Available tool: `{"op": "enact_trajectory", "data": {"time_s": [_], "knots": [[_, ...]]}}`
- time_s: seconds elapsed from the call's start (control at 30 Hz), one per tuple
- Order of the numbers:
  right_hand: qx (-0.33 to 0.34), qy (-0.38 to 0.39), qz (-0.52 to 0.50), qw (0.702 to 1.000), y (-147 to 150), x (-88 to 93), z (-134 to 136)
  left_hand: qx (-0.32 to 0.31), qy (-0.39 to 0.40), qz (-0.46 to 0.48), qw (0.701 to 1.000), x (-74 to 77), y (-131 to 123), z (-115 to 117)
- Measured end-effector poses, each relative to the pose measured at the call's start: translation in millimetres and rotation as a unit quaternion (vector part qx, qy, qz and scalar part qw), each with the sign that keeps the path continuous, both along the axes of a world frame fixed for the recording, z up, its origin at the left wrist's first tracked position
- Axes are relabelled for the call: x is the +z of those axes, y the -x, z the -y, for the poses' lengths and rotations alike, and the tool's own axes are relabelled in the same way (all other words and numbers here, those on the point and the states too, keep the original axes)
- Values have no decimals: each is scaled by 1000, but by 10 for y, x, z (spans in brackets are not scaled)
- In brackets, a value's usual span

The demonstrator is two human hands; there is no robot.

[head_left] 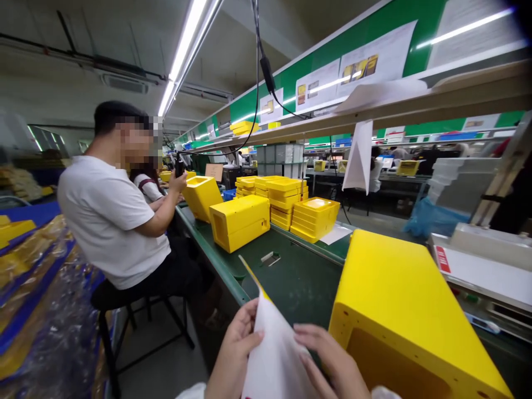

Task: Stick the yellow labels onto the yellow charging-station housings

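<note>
Both hands hold a thin white sheet with a yellow edge [272,349] at the bottom middle of the head view. My left hand [233,354] pinches its left side, thumb on the front. My right hand [328,363] grips its right side with curled fingers. Just right of my right hand lies a large yellow metal housing [399,310] on the dark green conveyor belt [299,277], its open end towards me.
Another yellow housing [240,220] lies farther along the belt, with stacks of yellow lids [315,217] behind it. A person in a white shirt [110,219] sits on a stool at the left, working on a third housing [202,195]. A shelf with papers [366,105] runs overhead.
</note>
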State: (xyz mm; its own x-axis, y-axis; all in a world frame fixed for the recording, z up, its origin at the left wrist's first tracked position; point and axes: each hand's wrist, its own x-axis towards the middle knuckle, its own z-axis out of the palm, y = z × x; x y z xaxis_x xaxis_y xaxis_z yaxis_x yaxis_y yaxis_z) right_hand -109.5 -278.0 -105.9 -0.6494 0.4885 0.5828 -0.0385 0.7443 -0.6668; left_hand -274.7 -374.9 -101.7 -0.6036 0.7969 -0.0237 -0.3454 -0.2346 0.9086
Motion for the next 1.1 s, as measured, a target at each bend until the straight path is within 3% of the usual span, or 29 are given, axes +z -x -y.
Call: {"op": "enact_trajectory", "data": {"time_s": [0.13, 0.27, 0.33, 0.4, 0.6, 0.73, 0.83, 0.93, 1.0, 1.1], "knots": [[-43, -53, -63, 996, 176, 377, -51, -25, -28, -83, 996, 353, -363, -56], [-52, -2, -115, 992, 134, 607, -11, -71, -79, -65, 992, 436, -487, -111], [-29, 28, -114, 993, 94, 643, -5, -92, -109, -32, 989, 457, -517, -151], [-8, 34, -107, 994, 59, 662, -10, -74, -113, -29, 990, 495, -544, -192], [17, 29, -94, 995, 9, 725, -25, 12, -44, -130, 991, 620, -556, -257], [22, 85, -96, 992, 36, 703, -29, -10, -40, -212, 976, 587, -479, -282], [-3, 222, -95, 970, 7, 721, -113, -69, -33, -213, 974, 530, -329, -302], [-32, 364, -172, 915, -172, 914, -364, -45, -8, -205, 978, 525, 14, -355], [-54, 385, -227, 893, -382, 1141, -622, 6, 25, -240, 970, 551, 363, -458], [-129, 337, -271, 892, -762, 1513, -1065, 62, 89, -297, 949, 533, 943, -777]]}}
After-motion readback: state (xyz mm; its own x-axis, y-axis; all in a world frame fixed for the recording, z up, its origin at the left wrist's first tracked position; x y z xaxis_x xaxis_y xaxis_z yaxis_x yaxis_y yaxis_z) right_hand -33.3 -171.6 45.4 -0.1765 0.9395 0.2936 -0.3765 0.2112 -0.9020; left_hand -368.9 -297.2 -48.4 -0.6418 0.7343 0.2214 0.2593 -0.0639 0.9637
